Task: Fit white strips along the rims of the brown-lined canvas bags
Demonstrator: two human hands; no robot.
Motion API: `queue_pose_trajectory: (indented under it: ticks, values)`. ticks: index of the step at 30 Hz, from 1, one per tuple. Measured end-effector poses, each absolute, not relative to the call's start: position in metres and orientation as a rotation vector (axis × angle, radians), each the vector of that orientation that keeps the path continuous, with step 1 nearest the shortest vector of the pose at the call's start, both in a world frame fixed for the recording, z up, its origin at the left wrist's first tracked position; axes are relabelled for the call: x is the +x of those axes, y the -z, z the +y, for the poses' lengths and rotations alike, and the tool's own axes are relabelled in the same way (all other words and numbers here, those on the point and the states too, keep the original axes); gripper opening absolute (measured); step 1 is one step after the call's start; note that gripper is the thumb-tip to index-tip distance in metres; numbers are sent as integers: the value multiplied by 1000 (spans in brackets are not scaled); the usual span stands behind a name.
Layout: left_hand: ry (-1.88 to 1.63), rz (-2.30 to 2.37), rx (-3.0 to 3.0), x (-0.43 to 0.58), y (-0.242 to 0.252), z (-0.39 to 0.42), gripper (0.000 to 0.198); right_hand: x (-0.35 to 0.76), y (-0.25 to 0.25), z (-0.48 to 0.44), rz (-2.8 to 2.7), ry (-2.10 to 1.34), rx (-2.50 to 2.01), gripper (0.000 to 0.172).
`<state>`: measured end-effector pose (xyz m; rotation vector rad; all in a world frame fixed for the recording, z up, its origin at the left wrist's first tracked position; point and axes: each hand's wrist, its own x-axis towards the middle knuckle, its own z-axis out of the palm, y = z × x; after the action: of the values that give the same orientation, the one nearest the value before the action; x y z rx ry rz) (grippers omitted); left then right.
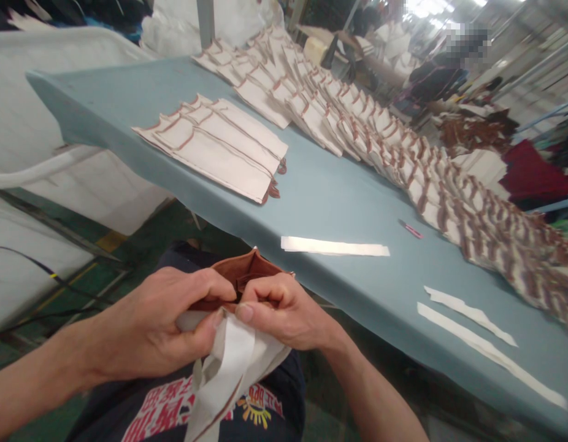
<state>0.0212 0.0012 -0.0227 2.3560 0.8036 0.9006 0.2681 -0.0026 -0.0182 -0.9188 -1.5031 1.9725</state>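
Both hands meet over my lap, at the near edge of the blue-covered table. Between them is a sewn fabric piece (251,264) with a brown lining and an off-white outside, its brown mouth facing up. My left hand (178,319) pinches the rim with thumb and forefinger. Close beside it, my right hand (284,310) grips the same rim, its thumb on the edge. A white strip (233,350) hangs down from under the thumbs across the dark printed clothing. What lies inside the fold under my fingers is hidden.
On the table (330,196) lie stacked off-white sewn pieces (229,147), a long overlapping row of similar pieces (357,123), short white strips (334,246), longer strips (491,350) and pink-handled snips (411,229). White bins (67,49) stand left. A person (435,77) is in the background.
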Motion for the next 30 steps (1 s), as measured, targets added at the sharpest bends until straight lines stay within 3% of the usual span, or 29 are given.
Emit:
queue_pose_trajectory:
  ticks: [11, 17, 23, 30]
  values:
    - [-605, 671, 1872, 20, 22, 22, 20, 268, 22, -8, -1498, -1843, -943, 65]
    - [-595, 617, 2049, 25, 11, 22, 41, 270, 16, -4, -1625, -1730, -906, 62]
    - [-579, 642, 2142, 27, 5, 19, 38, 273, 14, 0, -1693, -1633, -892, 62]
    - [-598, 597, 1773, 46, 5, 26, 51, 265, 9, -1, -1613, -1626, -887, 66]
